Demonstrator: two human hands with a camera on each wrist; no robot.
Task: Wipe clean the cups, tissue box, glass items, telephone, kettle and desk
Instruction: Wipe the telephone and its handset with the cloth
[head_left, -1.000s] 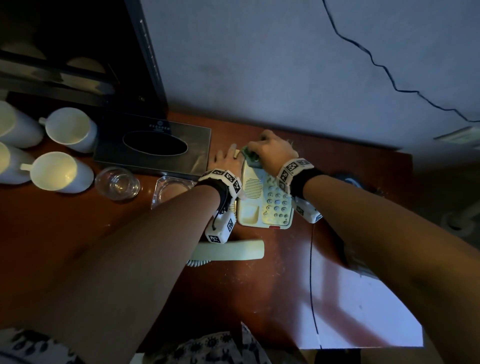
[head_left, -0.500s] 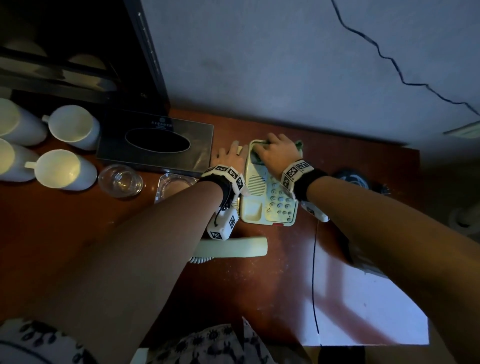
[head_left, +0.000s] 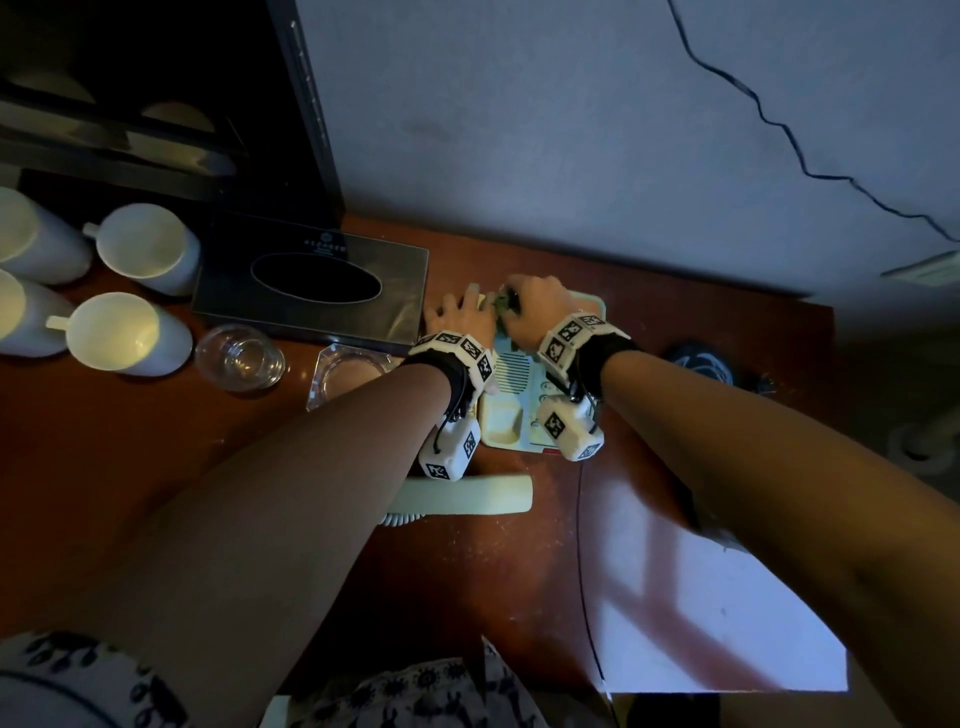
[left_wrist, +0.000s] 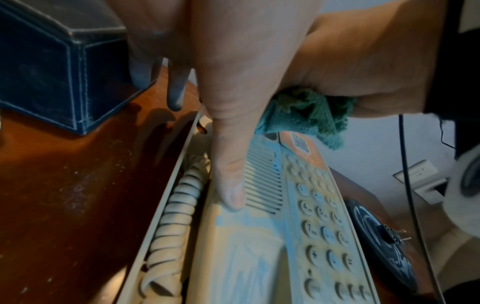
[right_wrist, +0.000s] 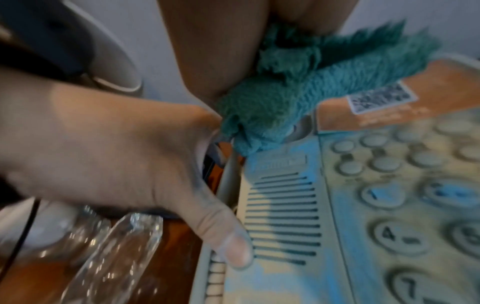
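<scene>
The cream telephone base (head_left: 511, 410) sits on the red-brown desk (head_left: 260, 441), and its handset (head_left: 467, 496) lies off the cradle in front of it. My right hand (head_left: 530, 312) grips a green cloth (head_left: 501, 306) and presses it on the base's far left corner, above the speaker grille (right_wrist: 283, 216). My left hand (head_left: 460, 317) lies flat beside it. Its thumb (left_wrist: 228, 185) rests on the base's left edge and its fingers reach the desk by the tissue box (left_wrist: 52, 72). The left wrist view shows the cloth (left_wrist: 306, 115) under the right hand, and the right wrist view has the cloth (right_wrist: 298, 92) bunched on the base.
The dark tissue box (head_left: 311, 280) stands left of the phone, with a glass ashtray (head_left: 348, 374) and a glass tumbler (head_left: 239, 358) in front. White cups (head_left: 140, 332) stand at far left. At the right are a black round base (head_left: 696, 358), a thin cable (head_left: 582, 545) and a white sheet (head_left: 717, 623).
My right hand has rubbed the cloth in small strokes along the phone's far end and now sits at its left corner. The left hand has stayed on the base's left edge.
</scene>
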